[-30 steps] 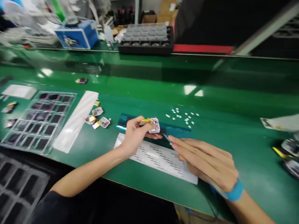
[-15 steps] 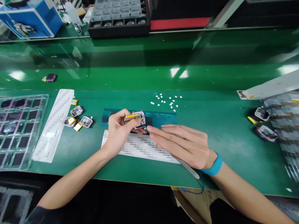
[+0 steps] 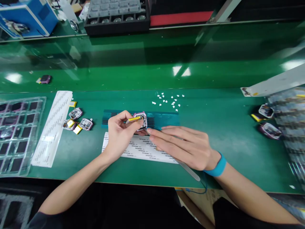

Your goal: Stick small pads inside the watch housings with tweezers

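Green flat bench top (image 3: 226, 127): smooth, semi-gloss. Green upright panel (image 3: 133, 76) behind: glossier, bright reflections. Purple-and-white rounded-square casing (image 3: 144, 122): looks like hard plastic. Yellow-edged flat pouch (image 3: 133, 119): shiny, foil-like. Long thin grey tool (image 3: 189, 171): smooth, metal-looking. Teal rectangular strip (image 3: 165, 118): glossy film. White printed strip (image 3: 51, 136) at left: smooth paper or film, some glare. Clear compartment tray (image 3: 38, 127): glossy plastic. Blue wristband (image 3: 218, 165): matt.

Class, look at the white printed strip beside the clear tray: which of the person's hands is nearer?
Left. The left hand is right of the strip, apart from it; the right hand is farther right, beyond the left hand.
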The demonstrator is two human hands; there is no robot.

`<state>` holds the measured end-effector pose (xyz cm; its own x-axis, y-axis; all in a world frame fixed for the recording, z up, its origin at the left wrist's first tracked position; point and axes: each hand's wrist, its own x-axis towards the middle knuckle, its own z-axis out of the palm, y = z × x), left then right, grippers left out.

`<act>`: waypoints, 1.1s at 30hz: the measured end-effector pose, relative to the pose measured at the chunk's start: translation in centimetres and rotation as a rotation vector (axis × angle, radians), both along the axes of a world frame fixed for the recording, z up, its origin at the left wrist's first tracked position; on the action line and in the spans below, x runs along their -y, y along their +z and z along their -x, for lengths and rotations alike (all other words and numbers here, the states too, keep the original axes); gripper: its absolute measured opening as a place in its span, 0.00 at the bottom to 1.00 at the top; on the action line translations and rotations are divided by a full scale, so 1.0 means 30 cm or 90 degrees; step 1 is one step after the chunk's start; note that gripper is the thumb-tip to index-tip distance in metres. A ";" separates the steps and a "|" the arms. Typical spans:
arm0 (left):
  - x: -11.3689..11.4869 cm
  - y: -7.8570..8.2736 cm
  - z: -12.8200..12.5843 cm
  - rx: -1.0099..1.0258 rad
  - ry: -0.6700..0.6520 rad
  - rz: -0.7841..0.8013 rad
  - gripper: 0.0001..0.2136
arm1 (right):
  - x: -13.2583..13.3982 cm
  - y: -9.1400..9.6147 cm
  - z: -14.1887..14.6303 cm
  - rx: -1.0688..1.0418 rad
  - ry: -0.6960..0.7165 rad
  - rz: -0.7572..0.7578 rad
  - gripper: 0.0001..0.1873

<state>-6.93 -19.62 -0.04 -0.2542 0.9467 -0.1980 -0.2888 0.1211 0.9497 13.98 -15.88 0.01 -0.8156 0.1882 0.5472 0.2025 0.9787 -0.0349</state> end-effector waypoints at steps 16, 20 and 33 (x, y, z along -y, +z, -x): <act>0.001 -0.008 -0.013 -0.058 0.019 -0.024 0.10 | 0.002 -0.026 0.018 -0.076 -0.047 0.034 0.20; -0.001 -0.014 -0.011 -0.049 0.017 -0.018 0.12 | -0.001 -0.006 0.015 -0.057 -0.047 0.036 0.19; -0.004 -0.022 -0.002 -0.079 -0.007 -0.041 0.13 | -0.002 -0.040 0.036 -0.156 -0.008 0.152 0.16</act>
